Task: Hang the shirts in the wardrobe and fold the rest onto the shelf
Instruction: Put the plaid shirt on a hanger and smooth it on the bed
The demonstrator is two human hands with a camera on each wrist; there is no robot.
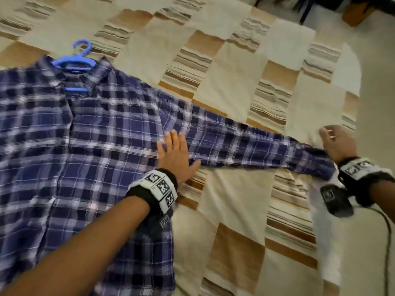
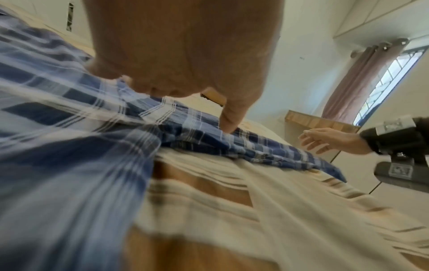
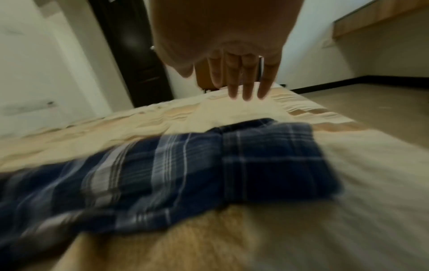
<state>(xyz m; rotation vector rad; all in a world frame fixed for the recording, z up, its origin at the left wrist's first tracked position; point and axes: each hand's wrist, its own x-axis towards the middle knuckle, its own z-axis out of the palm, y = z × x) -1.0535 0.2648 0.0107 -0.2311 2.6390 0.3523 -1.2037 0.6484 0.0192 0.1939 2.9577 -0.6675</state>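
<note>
I see the blue plaid shirt (image 1: 85, 146) spread flat on the bedspread (image 1: 235, 71), a blue hanger (image 1: 74, 60) in its collar. My left hand (image 1: 175, 154) presses flat beside the armpit; my right hand (image 1: 337, 142) hovers with fingers straight above the cuff (image 3: 267, 155).

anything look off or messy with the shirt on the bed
Nothing stands out. The plaid shirt lies flat on the bedspread with a blue hanger in its collar. The left hand presses flat near the armpit, and the right hand is open above the cuff of the outstretched sleeve.
</note>
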